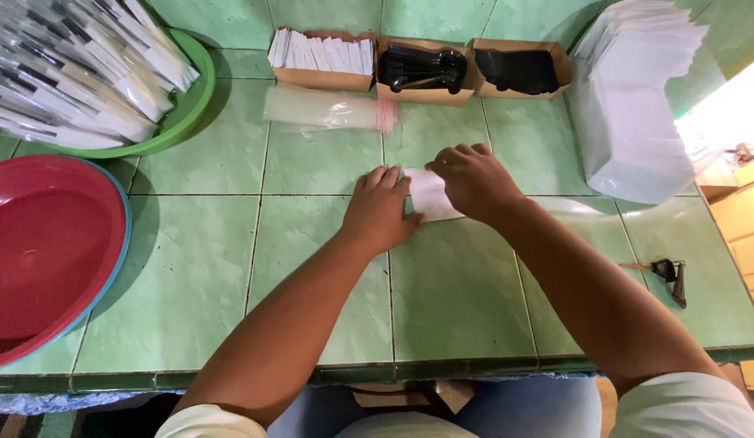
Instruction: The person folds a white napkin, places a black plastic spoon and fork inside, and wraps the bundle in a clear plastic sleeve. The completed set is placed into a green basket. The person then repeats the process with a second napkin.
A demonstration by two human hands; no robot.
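Head view: black cutlery [422, 69] in box [426, 94]

My left hand [379, 209] and right hand [474, 180] press a plain white paper napkin [432, 197] on pale green glazed tiles [190, 268] with dark grout lines. Beside me a glossy red plastic basin [44, 243] sits in a blue one. Brown cardboard boxes [426, 93] hold black plastic cutlery [422, 66].
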